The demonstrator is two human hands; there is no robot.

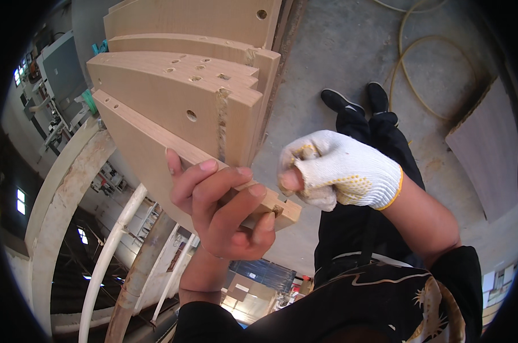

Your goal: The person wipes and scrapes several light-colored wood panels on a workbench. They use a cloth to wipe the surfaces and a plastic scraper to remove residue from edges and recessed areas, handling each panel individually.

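Note:
A light-brown wooden panel [139,150] slants across the middle, with small holes along its narrow edge and a notch near its lower right end. My bare left hand [227,208] is closed around that edge close to the notch, fingers curled over it. Just right of the notched end is my right hand [339,171], in a white knitted glove with yellow dots; the thumb tip shows bare. Its fingers are curled in, slightly blurred, and whatever they hold is hidden. Behind the held panel stand several similar panels [162,86] with drilled holes and grooves.
A yellowish hose [404,63] loops over the grey concrete floor [339,46]. At the right lies a large pale board [490,148]. White pipes [113,251] and a curved pale frame [56,200] stand at the left, with machinery [59,86] beyond. My shoes are on the floor.

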